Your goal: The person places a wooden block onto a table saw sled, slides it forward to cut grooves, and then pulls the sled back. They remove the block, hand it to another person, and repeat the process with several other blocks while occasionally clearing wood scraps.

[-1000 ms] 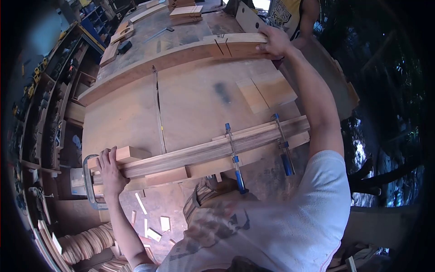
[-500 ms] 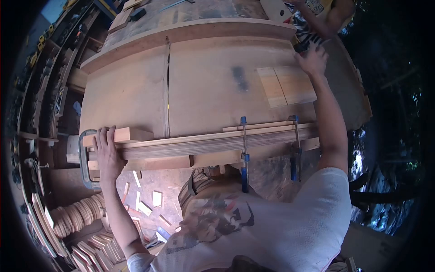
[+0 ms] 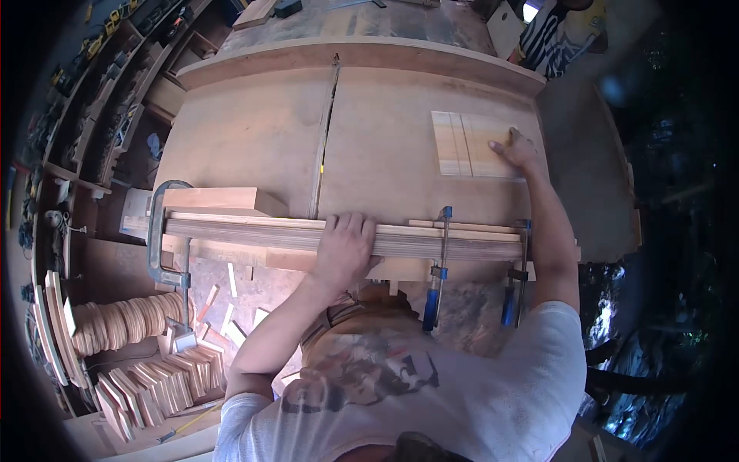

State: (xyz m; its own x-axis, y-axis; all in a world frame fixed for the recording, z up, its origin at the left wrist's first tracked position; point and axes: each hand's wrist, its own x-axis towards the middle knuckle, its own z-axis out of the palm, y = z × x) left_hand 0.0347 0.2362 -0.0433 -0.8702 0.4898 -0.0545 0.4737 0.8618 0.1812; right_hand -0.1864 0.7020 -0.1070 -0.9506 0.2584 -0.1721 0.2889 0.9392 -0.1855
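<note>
My left hand (image 3: 346, 250) is closed over the front stack of thin wooden strips (image 3: 292, 237), fingers bent across its top edge and the thumb low on the near side. On the workbench to the right, my right hand (image 3: 519, 151) rests on a pale wooden board (image 3: 479, 154), thumb and a finger spread apart. A narrower board (image 3: 445, 145) lies at its left. One large metal C-clamp (image 3: 156, 231) grips the left end of the stack, with a wood block (image 3: 212, 199) behind the strips. Two blue-handled bar clamps (image 3: 437, 273) (image 3: 517, 273) hold its right part.
A long wooden rail (image 3: 369, 52) runs along the back of the bench top (image 3: 400, 100), which a dark slot (image 3: 327, 131) divides. Tool shelves (image 3: 85, 115) stand at left. Cut wood pieces (image 3: 162, 385) sit below them. Another person (image 3: 562, 35) is at the far right.
My left hand has slid right along the strips, away from the C-clamp. My right hand has come back from the far right edge onto the board. The view has shifted.
</note>
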